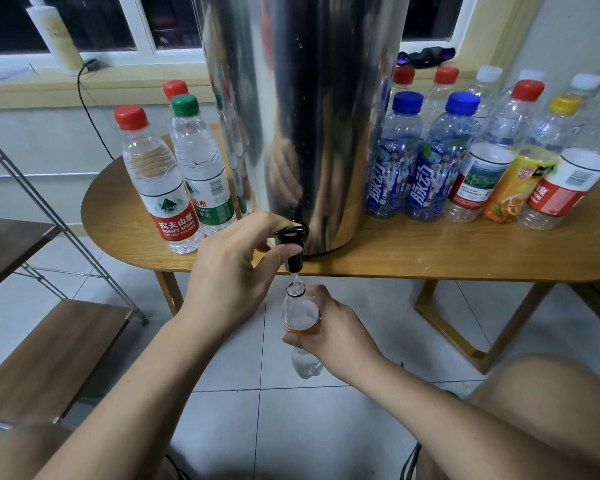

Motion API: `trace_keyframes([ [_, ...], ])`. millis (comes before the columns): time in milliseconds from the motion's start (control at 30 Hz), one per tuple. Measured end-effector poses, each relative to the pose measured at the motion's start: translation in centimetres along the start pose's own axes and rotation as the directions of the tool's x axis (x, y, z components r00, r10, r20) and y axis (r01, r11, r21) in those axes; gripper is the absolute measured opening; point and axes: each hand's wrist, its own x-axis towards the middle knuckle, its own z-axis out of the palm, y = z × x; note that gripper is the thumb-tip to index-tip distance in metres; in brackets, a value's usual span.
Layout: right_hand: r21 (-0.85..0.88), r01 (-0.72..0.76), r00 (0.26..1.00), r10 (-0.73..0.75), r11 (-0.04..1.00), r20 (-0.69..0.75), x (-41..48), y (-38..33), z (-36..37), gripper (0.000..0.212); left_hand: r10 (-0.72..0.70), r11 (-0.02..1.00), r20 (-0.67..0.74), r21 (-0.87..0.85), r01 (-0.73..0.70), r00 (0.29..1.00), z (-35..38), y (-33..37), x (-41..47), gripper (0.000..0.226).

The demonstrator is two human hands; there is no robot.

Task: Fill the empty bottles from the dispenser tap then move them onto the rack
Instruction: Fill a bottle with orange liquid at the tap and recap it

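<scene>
1. A pale wooden table (430,251) with a rounded end and slanted wooden legs stands on a floor (291,427) of glossy light tiles. It sits below a white-framed window (146,26) that shows dark outside.
2. Far to the left of the left hand is the rack (49,348), made of thin metal rods carrying flat wood-grain shelves.
3. Beyond both hands, a tall cylindrical dispenser (309,116) of mirror-bright steel stands on the table. Its black plastic tap (294,247) juts past the table edge.
4. The left hand (229,271) grips the tap, with curled fingers over the lever and the thumb against the spout.
5. The right hand (333,334) is wrapped round a clear, uncapped plastic bottle (298,313) with an orange label band. It holds the bottle upright directly below the spout, over the floor, and a thin stream of water enters the neck.
6. Above and left of the left hand stand three capped bottles (160,181), clear and ribbed.
7. Up and right of the right hand is a crowd of bottles (426,168), with blue, red, white and yellow caps.
</scene>
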Motion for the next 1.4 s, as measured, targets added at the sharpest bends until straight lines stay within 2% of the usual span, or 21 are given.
trace_keyframes([
  [800,-0.004,-0.006,1.0,0.006,1.0,0.0,0.02,0.01,0.0,0.069,-0.015,1.0,0.006,-0.007,0.015,1.0,-0.06,0.03,-0.05,0.017],
  [1400,-0.014,-0.018,1.0,0.018,1.0,0.005,0.07,0.07,0.11,0.074,-0.023,1.0,0.007,0.001,0.023,1.0,-0.02,-0.05,-0.04,0.017],
])
